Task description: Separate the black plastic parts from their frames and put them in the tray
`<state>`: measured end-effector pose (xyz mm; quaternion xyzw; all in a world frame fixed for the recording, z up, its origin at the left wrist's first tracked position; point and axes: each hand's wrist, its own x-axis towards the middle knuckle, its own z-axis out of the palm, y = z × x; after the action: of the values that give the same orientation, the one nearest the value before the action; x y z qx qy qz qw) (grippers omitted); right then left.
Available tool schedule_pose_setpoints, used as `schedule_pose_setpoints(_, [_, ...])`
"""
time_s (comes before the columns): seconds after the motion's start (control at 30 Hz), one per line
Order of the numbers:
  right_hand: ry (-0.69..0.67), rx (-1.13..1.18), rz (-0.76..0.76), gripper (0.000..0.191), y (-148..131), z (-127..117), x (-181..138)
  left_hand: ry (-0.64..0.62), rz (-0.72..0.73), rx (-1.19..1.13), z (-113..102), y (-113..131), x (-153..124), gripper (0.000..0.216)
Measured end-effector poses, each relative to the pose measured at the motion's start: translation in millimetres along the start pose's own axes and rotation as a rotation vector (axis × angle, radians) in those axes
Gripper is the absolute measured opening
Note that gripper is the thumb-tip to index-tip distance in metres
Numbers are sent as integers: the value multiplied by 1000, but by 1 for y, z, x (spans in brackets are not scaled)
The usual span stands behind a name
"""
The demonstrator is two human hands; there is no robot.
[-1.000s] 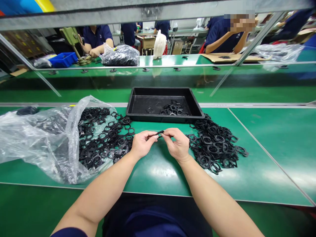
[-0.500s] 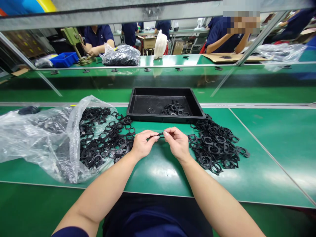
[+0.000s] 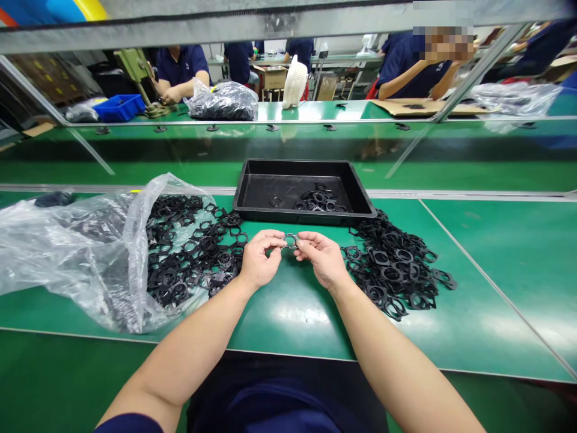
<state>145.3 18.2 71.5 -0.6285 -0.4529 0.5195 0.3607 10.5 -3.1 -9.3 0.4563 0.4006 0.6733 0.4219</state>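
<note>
My left hand (image 3: 260, 260) and my right hand (image 3: 321, 257) meet over the green table, both pinching one small black plastic ring part (image 3: 291, 241) between their fingertips. To the left, a heap of the same black parts (image 3: 189, 249) spills out of a clear plastic bag (image 3: 76, 246). To the right lies a second heap of black parts (image 3: 394, 264). Just beyond my hands stands a black tray (image 3: 306, 165) with a few parts (image 3: 318, 200) in it.
A green conveyor belt (image 3: 270, 150) runs behind the tray. Across it, other people in dark blue shirts work at a far table with a bag of black parts (image 3: 223, 101), a blue bin (image 3: 118, 106), a white fan (image 3: 294, 82) and cardboard (image 3: 415, 106).
Both hands rose slightly toward the tray, and the part between them turned from edge-on to show its ring shape.
</note>
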Motion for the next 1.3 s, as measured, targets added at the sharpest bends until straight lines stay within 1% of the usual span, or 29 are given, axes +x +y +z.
schedule_pose_setpoints(0.13, [-17,-7,23,41,1,1,0,33,-140,-120,2,-4,0,8])
schedule_pose_setpoints(0.27, [-20,-24,43,40,2,0,0,26,-159,-118,2,-6,0,12])
schedule_pose_setpoints(0.37, [-12,-35,62,39,1,-1,0,6,-187,-98,3,-5,-1,19])
schedule_pose_setpoints(0.47, [-27,-66,46,37,1,-2,1,-25,-333,-128,3,-3,0,31])
schedule_pose_setpoints(0.53, [-34,-98,15,36,1,-1,1,-42,-460,-220,3,-3,2,37])
schedule_pose_setpoints(0.6, [-35,-129,-9,36,3,-1,1,-35,-545,-304,3,-3,4,38])
schedule_pose_setpoints(0.77, [-60,-194,4,44,7,-2,1,18,-588,-388,6,1,7,34])
schedule_pose_setpoints(0.87, [-87,-260,27,44,8,-6,3,-9,-686,-449,7,0,9,40])
schedule_pose_setpoints(0.93, [-65,-282,52,46,7,-9,7,-30,-743,-478,7,-3,11,44])
schedule_pose_setpoints(1.03, [-62,-315,142,45,4,-10,11,-59,-768,-505,5,-7,14,48])
schedule_pose_setpoints(1.17, [-91,-327,243,39,-1,-11,15,-127,-836,-560,3,-7,14,51])
schedule_pose_setpoints(1.23, [-100,-329,248,38,3,-16,18,-161,-864,-583,2,-7,14,53])
schedule_pose_setpoints(1.3, [-113,-372,179,37,12,-23,22,-177,-867,-589,0,-8,14,55])
